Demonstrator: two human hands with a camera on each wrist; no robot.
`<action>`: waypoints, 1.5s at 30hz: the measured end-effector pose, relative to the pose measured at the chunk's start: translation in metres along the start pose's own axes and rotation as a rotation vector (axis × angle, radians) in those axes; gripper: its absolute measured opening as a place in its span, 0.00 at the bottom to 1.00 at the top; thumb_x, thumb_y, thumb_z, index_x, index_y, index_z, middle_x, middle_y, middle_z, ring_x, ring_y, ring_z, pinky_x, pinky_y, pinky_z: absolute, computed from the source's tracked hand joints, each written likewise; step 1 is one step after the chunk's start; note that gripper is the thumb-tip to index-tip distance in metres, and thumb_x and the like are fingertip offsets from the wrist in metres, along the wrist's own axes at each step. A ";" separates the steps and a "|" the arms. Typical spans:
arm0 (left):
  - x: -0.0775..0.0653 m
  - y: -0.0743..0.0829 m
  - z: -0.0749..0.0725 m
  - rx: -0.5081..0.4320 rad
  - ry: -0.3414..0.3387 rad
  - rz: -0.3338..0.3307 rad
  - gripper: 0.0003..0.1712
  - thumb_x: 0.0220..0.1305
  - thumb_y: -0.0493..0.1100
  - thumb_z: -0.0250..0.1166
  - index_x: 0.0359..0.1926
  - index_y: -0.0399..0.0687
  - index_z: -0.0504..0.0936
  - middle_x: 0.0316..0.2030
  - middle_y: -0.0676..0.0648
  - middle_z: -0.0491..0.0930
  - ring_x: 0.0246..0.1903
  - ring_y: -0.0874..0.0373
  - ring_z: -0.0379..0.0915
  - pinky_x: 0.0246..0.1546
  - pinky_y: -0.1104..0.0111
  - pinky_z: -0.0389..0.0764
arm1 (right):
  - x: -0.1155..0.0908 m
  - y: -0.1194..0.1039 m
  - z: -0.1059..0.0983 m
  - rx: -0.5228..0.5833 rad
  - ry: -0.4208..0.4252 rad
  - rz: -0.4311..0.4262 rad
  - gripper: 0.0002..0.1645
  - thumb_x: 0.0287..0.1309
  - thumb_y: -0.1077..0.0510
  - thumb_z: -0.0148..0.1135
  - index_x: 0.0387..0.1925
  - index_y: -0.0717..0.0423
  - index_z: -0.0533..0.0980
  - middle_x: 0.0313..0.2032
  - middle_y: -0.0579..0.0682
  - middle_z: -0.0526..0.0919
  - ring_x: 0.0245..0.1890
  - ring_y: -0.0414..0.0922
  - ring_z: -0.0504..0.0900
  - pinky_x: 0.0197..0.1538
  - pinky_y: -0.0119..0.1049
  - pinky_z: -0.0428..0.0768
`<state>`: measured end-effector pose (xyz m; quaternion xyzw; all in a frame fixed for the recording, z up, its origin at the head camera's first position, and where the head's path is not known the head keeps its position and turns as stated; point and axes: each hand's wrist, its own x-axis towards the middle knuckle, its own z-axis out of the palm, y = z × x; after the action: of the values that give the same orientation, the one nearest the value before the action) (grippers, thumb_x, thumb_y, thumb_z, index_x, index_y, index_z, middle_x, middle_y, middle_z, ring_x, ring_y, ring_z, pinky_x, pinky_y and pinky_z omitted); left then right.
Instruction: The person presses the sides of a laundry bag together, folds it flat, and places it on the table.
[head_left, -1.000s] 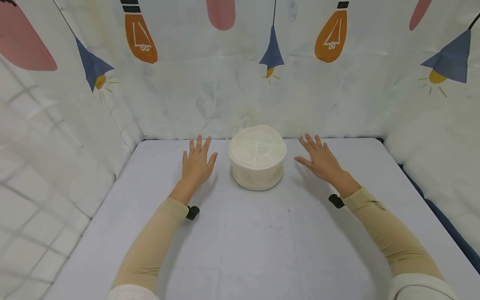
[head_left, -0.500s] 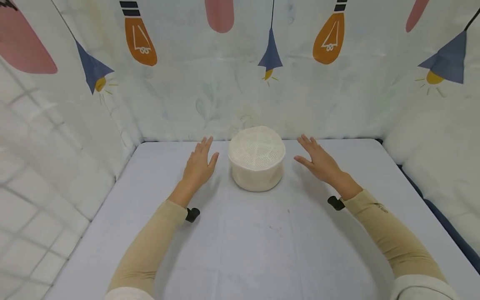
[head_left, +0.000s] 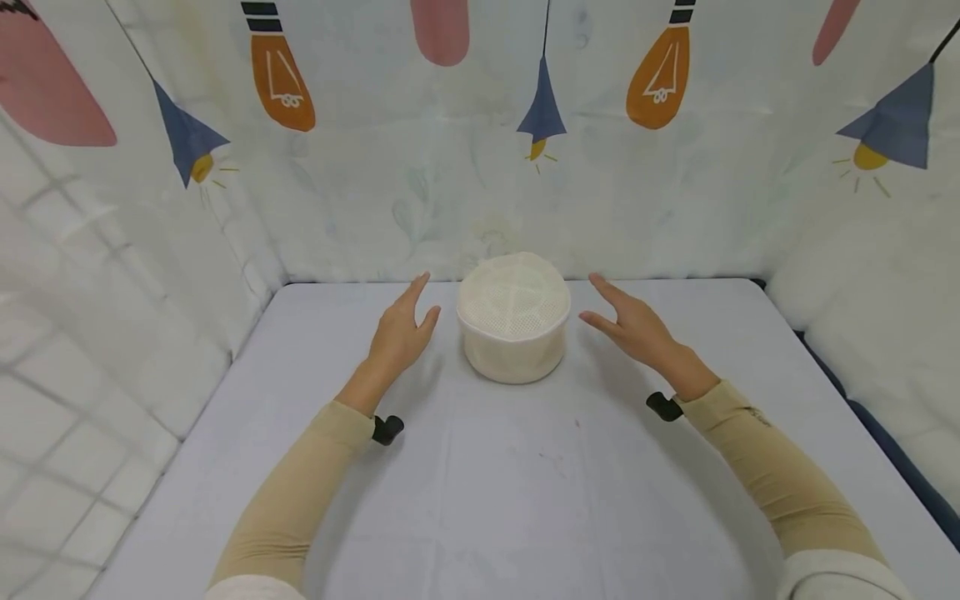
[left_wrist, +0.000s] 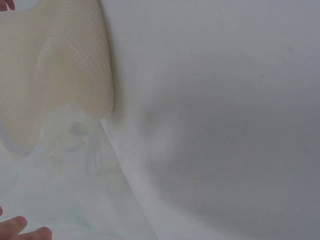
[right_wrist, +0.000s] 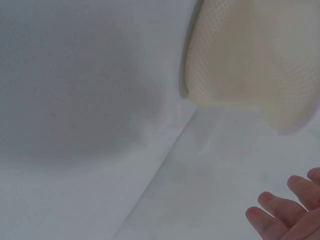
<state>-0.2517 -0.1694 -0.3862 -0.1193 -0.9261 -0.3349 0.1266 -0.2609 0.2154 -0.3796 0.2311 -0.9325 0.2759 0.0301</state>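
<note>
A round cream mesh item (head_left: pixel 513 317), drum-like with a slightly domed top and a piped edge, stands on the white-covered table near its back edge. To its left is my left hand (head_left: pixel 397 333), fingers straight and thumb apart, with a gap between. On the other side my right hand (head_left: pixel 637 329) is held the same way, also apart from the item. Both palms face inward. The mesh side (left_wrist: pixel 70 55) and a few fingertips (left_wrist: pixel 25 232) appear in the left wrist view. In the right wrist view the mesh (right_wrist: pixel 245 55) hangs over my extended fingers (right_wrist: pixel 282 210).
The white table cover (head_left: pixel 517 500) spreads in front of the item. A light fabric wall (head_left: pixel 337 208) printed with lamps and bulbs rises behind the table, and more pale fabric (head_left: pixel 97 375) closes the left side. Dark wrist cameras (head_left: pixel 387 430) sit below the hands.
Both hands have rotated so that their palms face each other, with fingers now lined up edge-on. The right hand has shifted slightly left toward the mesh item, which has stayed put.
</note>
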 end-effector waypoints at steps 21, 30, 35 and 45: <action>0.005 0.010 -0.001 -0.493 -0.058 -0.192 0.31 0.75 0.41 0.60 0.75 0.43 0.67 0.68 0.37 0.72 0.60 0.40 0.77 0.57 0.54 0.80 | 0.006 -0.009 0.002 0.309 0.052 0.131 0.39 0.75 0.47 0.60 0.78 0.57 0.61 0.74 0.59 0.65 0.68 0.61 0.72 0.65 0.58 0.73; 0.008 0.013 0.002 -0.677 -0.087 -0.332 0.30 0.75 0.37 0.58 0.75 0.41 0.67 0.66 0.36 0.74 0.60 0.42 0.77 0.59 0.58 0.79 | 0.012 -0.011 0.001 0.569 0.046 0.196 0.34 0.74 0.56 0.60 0.75 0.63 0.64 0.66 0.64 0.74 0.60 0.60 0.79 0.52 0.40 0.84; 0.010 0.015 0.004 -0.702 -0.111 -0.369 0.30 0.77 0.37 0.57 0.76 0.42 0.65 0.66 0.35 0.74 0.59 0.41 0.77 0.60 0.56 0.78 | 0.014 -0.011 0.002 0.618 0.023 0.236 0.34 0.74 0.55 0.61 0.74 0.64 0.65 0.64 0.66 0.76 0.57 0.60 0.80 0.49 0.37 0.85; 0.015 0.017 0.005 -0.762 -0.151 -0.473 0.29 0.77 0.41 0.59 0.75 0.42 0.67 0.64 0.36 0.76 0.58 0.41 0.78 0.58 0.59 0.79 | 0.024 -0.009 0.008 0.770 -0.054 0.300 0.36 0.75 0.55 0.59 0.77 0.63 0.60 0.64 0.67 0.74 0.58 0.63 0.79 0.52 0.41 0.84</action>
<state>-0.2613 -0.1517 -0.3751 0.0335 -0.7452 -0.6618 -0.0743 -0.2774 0.1944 -0.3774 0.0940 -0.7851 0.5996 -0.1237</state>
